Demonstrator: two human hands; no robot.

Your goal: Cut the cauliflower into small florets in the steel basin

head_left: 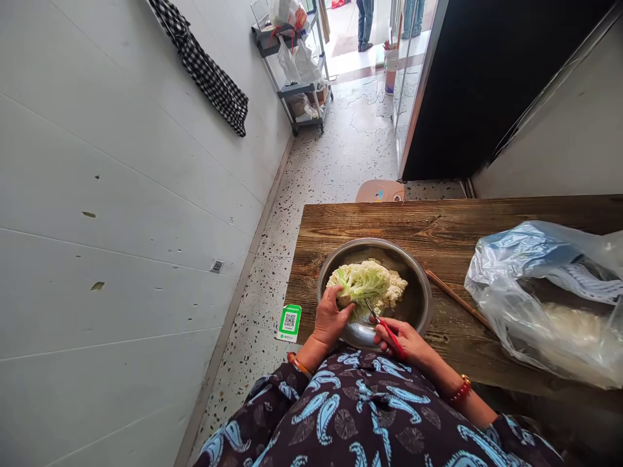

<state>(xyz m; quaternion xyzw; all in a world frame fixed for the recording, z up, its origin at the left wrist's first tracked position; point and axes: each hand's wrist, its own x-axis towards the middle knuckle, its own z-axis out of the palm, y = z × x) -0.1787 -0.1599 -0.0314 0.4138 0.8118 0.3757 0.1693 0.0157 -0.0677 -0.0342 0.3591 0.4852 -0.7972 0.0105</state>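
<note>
Over a steel bowl (422, 292) at the front of the wooden table, my left hand (331, 319) grips a head of cauliflower (367, 280) by its stem side. Pale green stalks face up, and cream florets show at the right. My right hand (400, 340) is closed around the red handles of a pair of scissors (389, 334). Their metal blades point up and left, with the tips at the cauliflower's stalks. Whether the blades are parted is too small to tell.
On the table (350, 224), chopsticks (457, 298) lie right of the bowl, beside a clear plastic bag (530, 285). A green QR card (290, 322) hangs at the left edge. Beyond are a pinkish stool (379, 191), a shelf cart (299, 87) and a person's legs (365, 24).
</note>
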